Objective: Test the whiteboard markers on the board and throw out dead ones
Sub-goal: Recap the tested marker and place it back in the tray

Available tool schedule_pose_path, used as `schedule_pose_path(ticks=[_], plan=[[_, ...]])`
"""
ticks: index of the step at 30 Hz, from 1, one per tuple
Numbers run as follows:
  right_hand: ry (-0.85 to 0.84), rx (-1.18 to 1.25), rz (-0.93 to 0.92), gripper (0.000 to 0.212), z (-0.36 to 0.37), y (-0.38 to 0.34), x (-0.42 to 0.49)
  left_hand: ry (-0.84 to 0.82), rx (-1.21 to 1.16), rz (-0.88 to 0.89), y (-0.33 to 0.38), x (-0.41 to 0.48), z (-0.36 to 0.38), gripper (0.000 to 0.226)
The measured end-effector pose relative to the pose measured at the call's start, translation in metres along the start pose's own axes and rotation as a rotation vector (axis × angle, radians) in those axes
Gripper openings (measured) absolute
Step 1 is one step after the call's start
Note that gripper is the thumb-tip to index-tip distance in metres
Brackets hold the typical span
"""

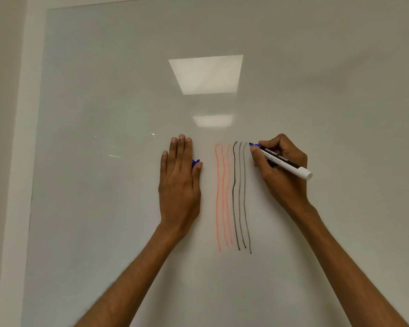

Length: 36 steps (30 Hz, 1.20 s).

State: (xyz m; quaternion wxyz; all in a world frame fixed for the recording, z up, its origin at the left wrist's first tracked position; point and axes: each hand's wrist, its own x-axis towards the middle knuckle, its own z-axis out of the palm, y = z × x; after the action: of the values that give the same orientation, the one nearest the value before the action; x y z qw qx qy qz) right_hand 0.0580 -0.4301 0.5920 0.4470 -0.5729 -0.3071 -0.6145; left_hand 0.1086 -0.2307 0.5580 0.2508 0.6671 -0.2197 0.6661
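The whiteboard is glossy, in a pale frame (two ceiling-light reflections show in it). Drawn on it are three wavy red lines and, just right of them, three black lines, all roughly vertical. The left hand lies flat on it, thumb pinching a blue cap. The blue marker, gripped in the right hand, touches it with its tip.

The big white board is seen to be smooth and very shiny, like glass, and bright ceiling lights are mirrored in it. The pale wall beside it looks dull and flat. The long white marker pen is made of smooth plastic with a soft shine. The small blue plastic cap looks smooth too. The red lines and black lines are drawn thin and streaky.
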Motion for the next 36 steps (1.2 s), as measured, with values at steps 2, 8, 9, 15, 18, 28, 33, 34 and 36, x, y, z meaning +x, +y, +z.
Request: schedule_pose_path(ticks=[2, 8, 9, 15, 18, 28, 33, 34, 36], plan=[[0.003, 0.012, 0.015, 0.013, 0.001, -0.001, 0.000, -0.001, -0.002, -0.003, 0.000, -0.001, -0.001, 0.054], [-0.004, 0.044, 0.019, 0.014, 0.001, -0.002, 0.000, 0.002, -0.004, -0.007, 0.000, -0.003, 0.000, 0.054], [-0.010, 0.046, 0.016, 0.014, 0.000, -0.003, -0.001, 0.003, -0.005, -0.007, 0.000, -0.003, 0.000, 0.054], [-0.058, 0.030, -0.001, 0.014, -0.004, -0.004, -0.004, 0.006, -0.015, -0.004, 0.000, -0.004, -0.001, 0.053], [-0.061, 0.046, 0.014, 0.014, -0.005, -0.003, -0.009, 0.004, -0.023, -0.004, -0.001, -0.005, -0.001, 0.053], [-0.117, 0.000, -0.014, 0.015, -0.012, 0.003, -0.028, 0.011, -0.025, 0.006, -0.003, -0.007, -0.001, 0.053], [-0.157, -0.026, -0.030, 0.017, -0.018, 0.005, -0.041, 0.017, -0.030, 0.010, -0.003, -0.007, 0.000, 0.053], [-0.167, -0.029, -0.036, 0.018, -0.019, 0.005, -0.044, 0.018, -0.031, 0.010, -0.003, -0.007, 0.000, 0.053], [-0.179, -0.033, -0.039, 0.018, -0.020, 0.005, -0.048, 0.017, -0.029, 0.011, -0.003, -0.008, 0.000, 0.053]])
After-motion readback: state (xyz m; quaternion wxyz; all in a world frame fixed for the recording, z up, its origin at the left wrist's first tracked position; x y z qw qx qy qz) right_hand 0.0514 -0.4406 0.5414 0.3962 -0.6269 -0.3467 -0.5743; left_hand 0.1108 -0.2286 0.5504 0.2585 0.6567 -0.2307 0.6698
